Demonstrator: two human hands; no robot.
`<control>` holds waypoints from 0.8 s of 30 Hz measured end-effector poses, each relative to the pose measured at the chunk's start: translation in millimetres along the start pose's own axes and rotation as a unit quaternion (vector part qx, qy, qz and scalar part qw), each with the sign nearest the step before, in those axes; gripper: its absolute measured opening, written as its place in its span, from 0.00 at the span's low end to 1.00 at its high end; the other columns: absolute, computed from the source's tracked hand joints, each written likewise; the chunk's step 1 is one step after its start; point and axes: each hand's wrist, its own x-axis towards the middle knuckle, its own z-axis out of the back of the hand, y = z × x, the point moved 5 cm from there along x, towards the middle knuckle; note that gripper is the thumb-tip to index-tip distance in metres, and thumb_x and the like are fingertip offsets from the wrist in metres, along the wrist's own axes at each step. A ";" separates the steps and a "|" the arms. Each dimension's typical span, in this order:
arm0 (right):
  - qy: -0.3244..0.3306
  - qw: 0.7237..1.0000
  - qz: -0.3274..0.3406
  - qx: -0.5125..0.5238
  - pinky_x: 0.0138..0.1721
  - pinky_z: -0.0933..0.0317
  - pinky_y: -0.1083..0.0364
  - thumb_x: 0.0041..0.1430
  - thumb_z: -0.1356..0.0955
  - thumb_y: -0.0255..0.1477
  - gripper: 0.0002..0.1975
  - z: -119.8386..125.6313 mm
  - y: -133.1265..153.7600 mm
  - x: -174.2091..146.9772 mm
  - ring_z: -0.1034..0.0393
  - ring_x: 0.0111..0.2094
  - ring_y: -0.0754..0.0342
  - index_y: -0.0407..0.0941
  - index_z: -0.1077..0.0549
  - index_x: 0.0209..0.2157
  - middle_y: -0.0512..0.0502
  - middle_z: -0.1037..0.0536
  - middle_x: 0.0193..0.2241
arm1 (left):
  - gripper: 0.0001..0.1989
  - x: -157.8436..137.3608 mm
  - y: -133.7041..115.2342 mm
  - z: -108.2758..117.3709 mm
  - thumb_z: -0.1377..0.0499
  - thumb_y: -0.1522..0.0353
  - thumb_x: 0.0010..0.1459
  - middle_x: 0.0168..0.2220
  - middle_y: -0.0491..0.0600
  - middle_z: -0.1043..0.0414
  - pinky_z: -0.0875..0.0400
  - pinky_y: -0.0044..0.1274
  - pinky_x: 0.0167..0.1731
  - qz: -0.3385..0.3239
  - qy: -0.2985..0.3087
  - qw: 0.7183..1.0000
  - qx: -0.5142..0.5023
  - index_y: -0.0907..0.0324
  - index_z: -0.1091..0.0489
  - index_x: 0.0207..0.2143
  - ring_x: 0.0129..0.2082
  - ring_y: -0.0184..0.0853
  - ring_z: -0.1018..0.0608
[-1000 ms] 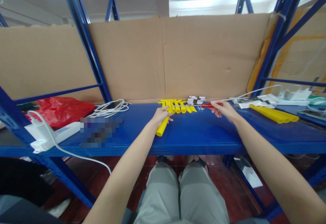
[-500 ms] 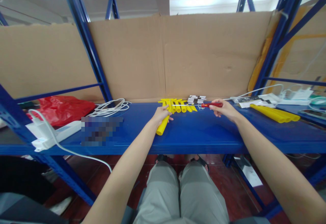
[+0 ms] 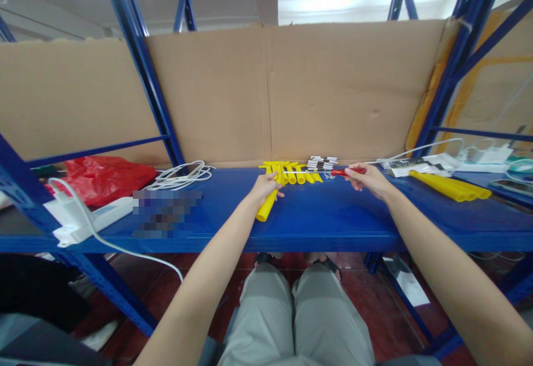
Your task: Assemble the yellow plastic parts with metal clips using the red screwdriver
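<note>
My left hand [image 3: 266, 186] is closed around a yellow plastic tube [image 3: 267, 209], whose open lower end points toward me. In my right hand [image 3: 366, 178] is a screwdriver [image 3: 339, 173] with a red handle, held level. Its thin metal shaft reaches left to the upper part of the tube, by my left fingers; the exact contact at the tip is too small to tell. Behind lie several more yellow plastic pieces [image 3: 300, 178] in a row. Small silvery parts [image 3: 328, 176], probably screws, are scattered near the shaft. A stack of white and dark strips [image 3: 322, 163] sits just behind them.
On the blue shelf [image 3: 325, 219], yellow tubes [image 3: 449, 186] lie at the right beside a white packet [image 3: 406, 166]. To the left are coiled white cable [image 3: 183, 176], a red plastic bag [image 3: 106, 180] and a power strip [image 3: 102, 217]. A cardboard panel [image 3: 333, 88] closes the back.
Both hands stay almost in place, still holding the tube and the screwdriver. The screwdriver and right hand appear shifted very slightly to the right; the view has also moved a little.
</note>
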 end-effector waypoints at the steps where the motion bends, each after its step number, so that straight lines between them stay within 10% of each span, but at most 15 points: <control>1: 0.009 1.000 -0.004 0.022 0.14 0.48 0.60 0.36 0.25 0.52 0.28 -1.2 -0.1 -0.6 0.38 0.14 0.61 0.44 0.32 0.28 0.51 0.27 0.18 | 0.36 0.1 -0.1 0.2 0.44 0.85 0.55 0.47 0.61 0.25 0.38 0.17 0.12 -0.001 0.000 1.000 0.000 0.64 0.46 0.66 0.15 0.25 0.26; 24: 0.011 0.999 0.005 0.032 0.14 0.50 0.59 0.39 0.25 0.52 0.27 0.0 -3.3 1.6 0.42 0.14 0.62 0.44 0.34 0.25 0.51 0.29 0.17 | 0.36 3.8 3.6 0.0 0.44 0.83 0.56 0.45 0.60 0.24 0.38 0.16 0.13 -0.002 0.002 1.000 0.001 0.61 0.46 0.66 0.17 0.26 0.25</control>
